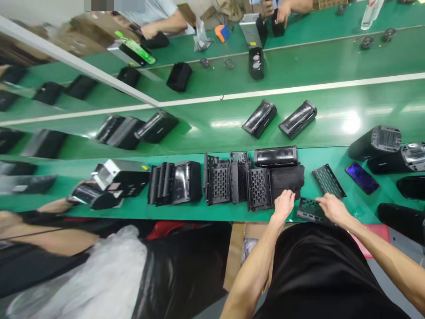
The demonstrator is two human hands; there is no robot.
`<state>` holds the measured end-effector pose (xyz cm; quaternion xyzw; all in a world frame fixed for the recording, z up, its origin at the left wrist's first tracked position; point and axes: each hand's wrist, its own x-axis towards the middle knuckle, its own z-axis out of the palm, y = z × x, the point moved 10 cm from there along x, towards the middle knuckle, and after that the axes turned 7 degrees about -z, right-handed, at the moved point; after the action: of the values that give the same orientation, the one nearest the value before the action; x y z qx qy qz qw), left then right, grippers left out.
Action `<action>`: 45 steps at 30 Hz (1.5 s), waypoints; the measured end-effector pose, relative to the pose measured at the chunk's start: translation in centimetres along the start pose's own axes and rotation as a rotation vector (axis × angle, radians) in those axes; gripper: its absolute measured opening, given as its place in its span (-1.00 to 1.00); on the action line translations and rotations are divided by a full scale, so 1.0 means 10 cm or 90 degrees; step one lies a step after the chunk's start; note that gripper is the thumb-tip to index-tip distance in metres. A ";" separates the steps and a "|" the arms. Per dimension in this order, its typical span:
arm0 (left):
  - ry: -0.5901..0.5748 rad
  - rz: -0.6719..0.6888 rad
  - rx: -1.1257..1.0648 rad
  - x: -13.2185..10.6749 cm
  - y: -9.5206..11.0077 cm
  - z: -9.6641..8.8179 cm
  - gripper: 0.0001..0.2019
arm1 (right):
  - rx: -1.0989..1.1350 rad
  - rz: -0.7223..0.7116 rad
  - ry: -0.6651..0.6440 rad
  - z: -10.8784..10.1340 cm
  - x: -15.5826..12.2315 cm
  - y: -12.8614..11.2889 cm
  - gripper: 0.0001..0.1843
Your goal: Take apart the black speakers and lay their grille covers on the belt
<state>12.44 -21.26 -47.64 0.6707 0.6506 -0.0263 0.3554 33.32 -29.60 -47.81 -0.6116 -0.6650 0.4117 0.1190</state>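
My left hand [284, 203] has its fingers pinched together at the lower edge of a black fabric-like sheet [288, 178], which lies flat on the bench. My right hand [333, 208] grips the right end of a black perforated panel [309, 210] close to the bench's front edge. Behind it, a second perforated panel [328, 180] lies flat. Left of the sheet, several perforated panels [259, 186] stand or lean in stacks. A glossy black speaker housing [276, 156] rests just behind the sheet.
A phone [361, 178] lies to the right, near several black speaker bodies [376, 142]. Two housings [260, 118] sit on the green conveyor [212, 128]. At left, a neighbour's hand [75, 195] is by a housing and a grey fixture [122, 175]. People work across the line.
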 end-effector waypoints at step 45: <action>-0.261 -0.061 -0.403 -0.21 0.00 0.09 -0.60 | 0.562 0.385 0.297 0.09 -0.83 0.23 -0.55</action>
<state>12.48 -23.48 -47.25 0.4772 0.5729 0.0258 0.6659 36.21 -37.71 -47.11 -0.7411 -0.1828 0.5201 0.3832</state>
